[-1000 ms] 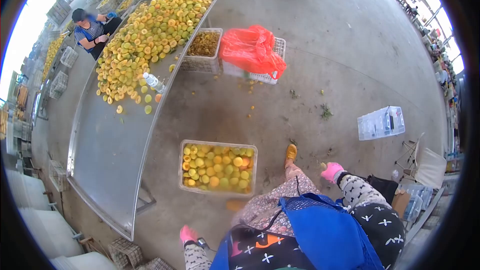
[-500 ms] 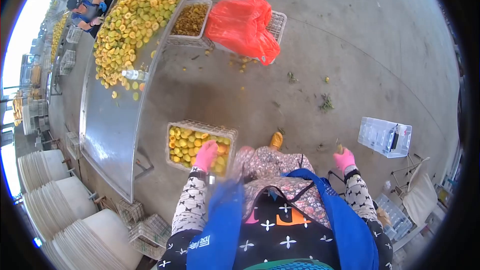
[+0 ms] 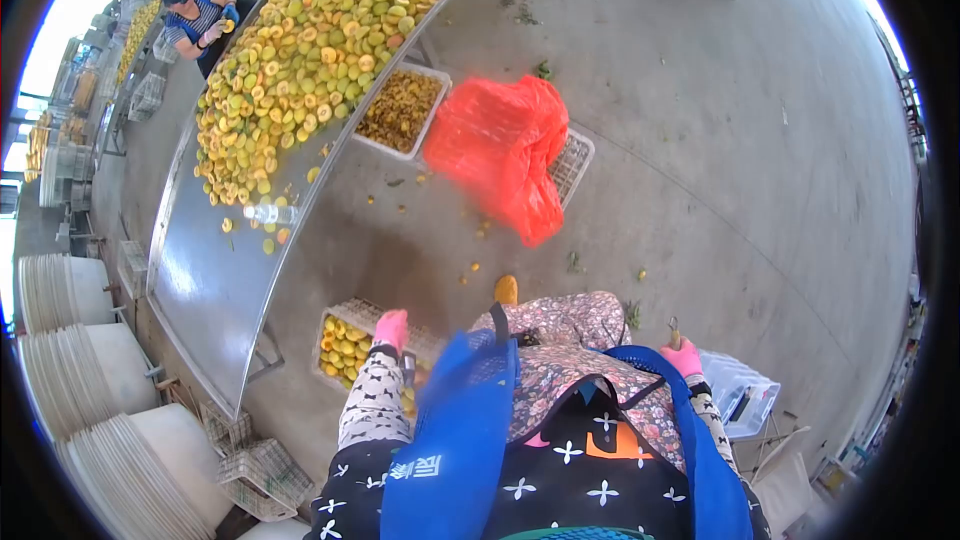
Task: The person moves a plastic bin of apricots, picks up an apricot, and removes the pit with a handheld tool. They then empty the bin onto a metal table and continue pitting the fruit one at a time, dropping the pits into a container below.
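My left hand (image 3: 392, 330), in a pink glove, is closed with its fingers curled; it overlaps the far side of a plastic crate (image 3: 327, 350) of yellow-green fruit (image 3: 343, 348). I cannot tell what, if anything, is in those fingers. Out to the right, my right hand (image 3: 684, 357), also pink-gloved, is closed around a small tool (image 3: 674, 328) whose thin end sticks up past the fingers. A blue apron strap or bag (image 3: 450, 440) hangs in front of me and hides the near part of the crate.
A metal table (image 3: 215, 280) bears a heap of halved fruit (image 3: 310, 50) and a plastic bottle (image 3: 270, 213). Beyond it sits a person (image 3: 200, 20). Ahead stand a crate of brown scraps (image 3: 402, 110) and a red plastic bag (image 3: 505, 150) on another crate. A clear bin (image 3: 735, 390) is at right.
The view has tilted and shifted, so the red bag, table and clear bin sit lower. My left hand has moved from over the fruit to the crate's far side. The right hand still grips the tool.
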Demonstrator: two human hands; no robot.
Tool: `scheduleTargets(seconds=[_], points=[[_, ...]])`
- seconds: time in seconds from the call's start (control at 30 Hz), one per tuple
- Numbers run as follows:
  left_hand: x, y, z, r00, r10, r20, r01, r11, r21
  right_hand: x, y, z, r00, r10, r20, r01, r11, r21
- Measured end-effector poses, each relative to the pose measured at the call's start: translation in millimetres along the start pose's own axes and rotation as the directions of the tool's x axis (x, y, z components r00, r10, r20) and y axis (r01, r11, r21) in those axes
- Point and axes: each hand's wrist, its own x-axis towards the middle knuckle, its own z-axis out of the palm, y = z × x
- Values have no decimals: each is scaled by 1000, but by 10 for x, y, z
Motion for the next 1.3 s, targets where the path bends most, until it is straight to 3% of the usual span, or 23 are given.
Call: scheduleTargets(seconds=[0.03,0.07,0.27,0.37,0.4,0.43,0.47,0.5,0.6,0.67,0.7,0.8,0.83,0.87,0.93,0.97,1.03,1.07,1.1,1.13,1.17,1.2,1.3], points=[[34,366,275,992,32,119,-5,975,-221,146,-99,-112,1000,18,-1,-18,1000,22],[139,762,527,960,26,279,36,976,-215,327,-108,-195,1000,17,-16,-17,1000,-5],[622,2202,2330,933,296,204,-293,955,-46,1586,406,-674,992,-120,43,123,989,-80],[459,2500,3211,943,316,99,-315,949,-26,2609,65,-1389,987,-107,123,126,979,-160],[744,2362,3418,857,514,30,-500,817,286,2962,-125,-1724,985,-114,133,138,972,-189],[1245,2085,3587,888,460,22,-459,880,125,3225,-307,-2018,984,-104,145,133,969,-209],[1008,2155,3825,952,300,55,-302,952,45,3468,-495,-2322,986,-85,144,117,968,-224],[1362,1851,3903,946,304,112,-322,919,226,3710,-674,-2642,990,-65,122,91,970,-224],[1297,1807,4452,861,318,396,-508,520,687,4851,-1297,-3374,997,46,-62,-50,996,-69],[1393,1852,4737,744,373,554,-659,269,703,5697,-1798,-3763,973,-152,-171,160,987,34],[1169,2042,4884,672,427,605,-639,-78,765,5925,-2189,-3889,966,-190,-176,201,978,51],[879,2828,5173,719,365,592,-630,-18,776,6494,-3165,-4207,913,-343,-220,353,936,8],[951,2952,5206,640,455,619,-650,-109,752,6935,-3198,-4048,867,-436,-242,434,899,-62],[1146,3074,5283,922,280,267,-383,567,729,7278,-3337,-3973,811,-524,-258,508,851,-132],[1692,3148,5360,999,-13,49,-15,855,518,7248,-3960,-3955,938,-347,-2,340,920,-195],[1733,3585,5473,994,35,107,-102,675,730,6867,-4578,-4133,923,-377,78,384,887,-256],[1467,4784,5770,967,129,221,-237,133,962,7155,-4870,-4141,911,-407,69,411,882,-231],[950,5692,5954,972,108,207,-225,208,952,7355,-4957,-4222,911,-406,70,411,886,-217],[1931,5332,5922,928,359,102,-236,353,905,7511,-5216,-4357,916,-395,68,400,893,-204],[1447,6186,6091,770,586,252,-396,129,909,7691,-5439,-4458,917,-395,59,399,899,-182],[1834,6480,6251,840,541,25,-417,617,668,7885,-5670,-4551,916,-399,51,401,900,-169],[2182,6805,6415,861,465,-204,-431,882,192,8082,-5857,-4610,908,-418,36,419,896,-145],[2272,8207,6866,883,463,-82,-469,880,-74,8878,-6457,-4723,841,-540,-29,539,841,-50]])
